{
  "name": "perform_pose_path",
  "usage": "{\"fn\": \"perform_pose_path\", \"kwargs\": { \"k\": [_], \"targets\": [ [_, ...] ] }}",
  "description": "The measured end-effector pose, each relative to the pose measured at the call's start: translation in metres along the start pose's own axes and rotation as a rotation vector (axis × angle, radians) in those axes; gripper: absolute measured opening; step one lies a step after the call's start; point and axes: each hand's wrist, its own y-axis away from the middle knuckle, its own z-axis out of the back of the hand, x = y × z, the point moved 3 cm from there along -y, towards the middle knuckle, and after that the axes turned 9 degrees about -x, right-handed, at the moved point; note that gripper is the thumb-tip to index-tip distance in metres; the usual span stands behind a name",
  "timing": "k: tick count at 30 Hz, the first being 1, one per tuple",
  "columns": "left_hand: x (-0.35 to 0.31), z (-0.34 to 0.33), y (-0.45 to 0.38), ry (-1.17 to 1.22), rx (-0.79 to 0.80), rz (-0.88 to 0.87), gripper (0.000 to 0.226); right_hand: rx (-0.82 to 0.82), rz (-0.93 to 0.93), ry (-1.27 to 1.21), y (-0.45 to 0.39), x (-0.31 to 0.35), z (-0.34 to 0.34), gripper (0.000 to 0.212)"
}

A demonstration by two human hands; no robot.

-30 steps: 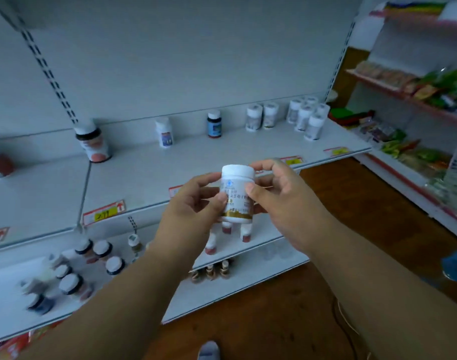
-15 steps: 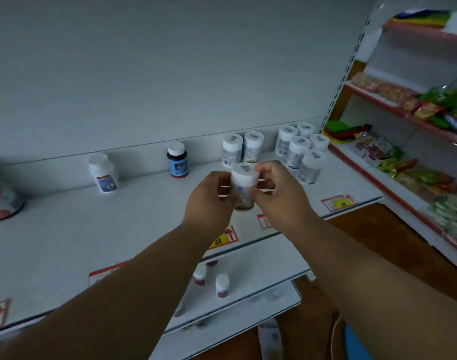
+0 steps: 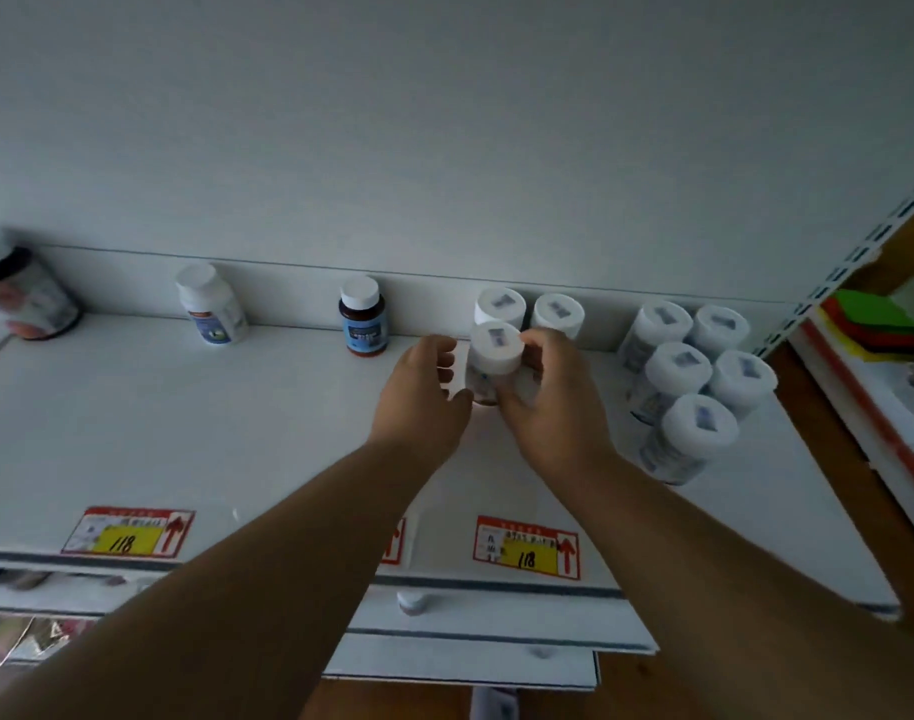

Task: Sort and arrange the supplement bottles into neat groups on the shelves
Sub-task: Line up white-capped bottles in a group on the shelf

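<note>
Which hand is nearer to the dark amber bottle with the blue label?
The left hand, just right of the dark amber bottle. The right hand is farther right.

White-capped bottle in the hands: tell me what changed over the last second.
The white-capped bottle went from mid-air in front of the shelves forward to the upper shelf, now just in front of the pair of matching bottles at the back wall. The right hand still grips it; the left hand has eased off, fingers beside it. The amber bottle, the white bottle and the group of five stayed put.
</note>
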Motion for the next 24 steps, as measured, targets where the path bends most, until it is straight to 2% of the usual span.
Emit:
{"fn": "perform_pose_path", "kwargs": {
  "k": [6, 10, 14, 20, 24],
  "targets": [
    [0.000, 0.058, 0.046, -0.045, -0.045, -0.086, 0.045, -0.087, 0.131, -0.033, 0.042, 0.047, 0.017, 0.051],
    [0.030, 0.132, 0.085, -0.082, -0.118, -0.148, 0.046, -0.042, 0.202, -0.124, 0.081, 0.123, -0.006, 0.048],
    [0.093, 0.232, 0.134, -0.102, -0.218, -0.176, 0.044, 0.034, 0.279, -0.234, 0.144, 0.217, -0.049, 0.047],
    [0.193, 0.401, 0.217, -0.224, -0.372, 0.008, 0.040, 0.243, 0.368, -0.390, 0.243, 0.364, -0.127, 0.042],
    [0.245, 0.485, 0.241, -0.271, -0.455, 0.092, 0.040, 0.337, 0.456, -0.415, 0.273, 0.439, -0.173, 0.039]
  ]
}}
